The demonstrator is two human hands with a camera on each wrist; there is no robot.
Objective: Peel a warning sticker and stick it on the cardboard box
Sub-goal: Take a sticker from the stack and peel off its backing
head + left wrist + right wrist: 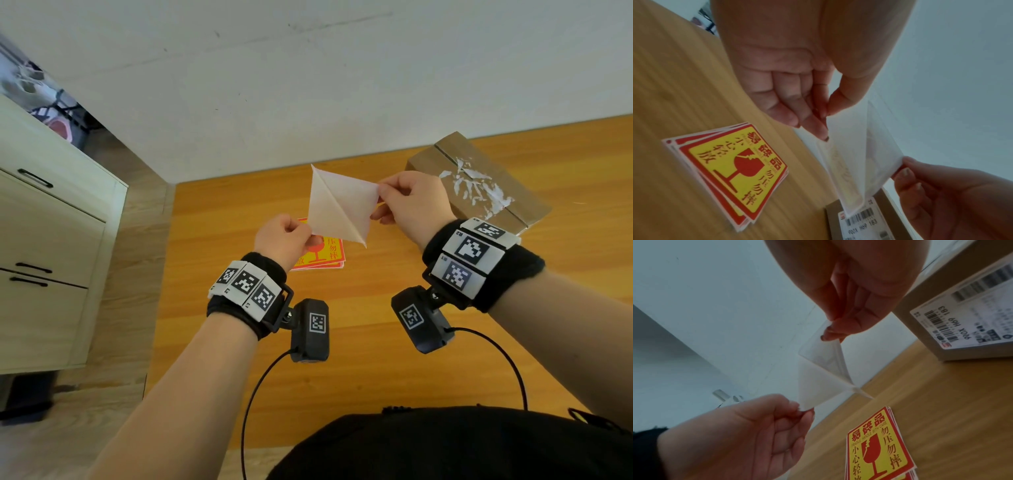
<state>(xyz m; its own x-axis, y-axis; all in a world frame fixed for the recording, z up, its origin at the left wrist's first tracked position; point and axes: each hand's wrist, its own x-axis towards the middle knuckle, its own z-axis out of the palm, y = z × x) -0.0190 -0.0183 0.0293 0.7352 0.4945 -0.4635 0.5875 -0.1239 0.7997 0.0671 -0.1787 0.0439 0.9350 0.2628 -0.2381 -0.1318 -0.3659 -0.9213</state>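
Observation:
A warning sticker sheet [339,205] hangs in the air above the table with its white back towards me. It is parted along a diagonal into two layers. My left hand [310,236] pinches the lower left corner, and my right hand [380,192] pinches the right corner. The left wrist view shows the left hand [826,116] pinching the sheet [855,154] between thumb and fingers. In the right wrist view the right hand [828,332] holds a glossy layer [822,378]. The cardboard box [479,178] stands at the back right, its top bearing torn white tape residue.
A stack of red and yellow warning stickers [322,257] lies on the wooden table [376,342] under the hands. The box carries a barcode label [962,308] on its side. A pale drawer cabinet [51,222] stands left of the table, and a white wall runs behind.

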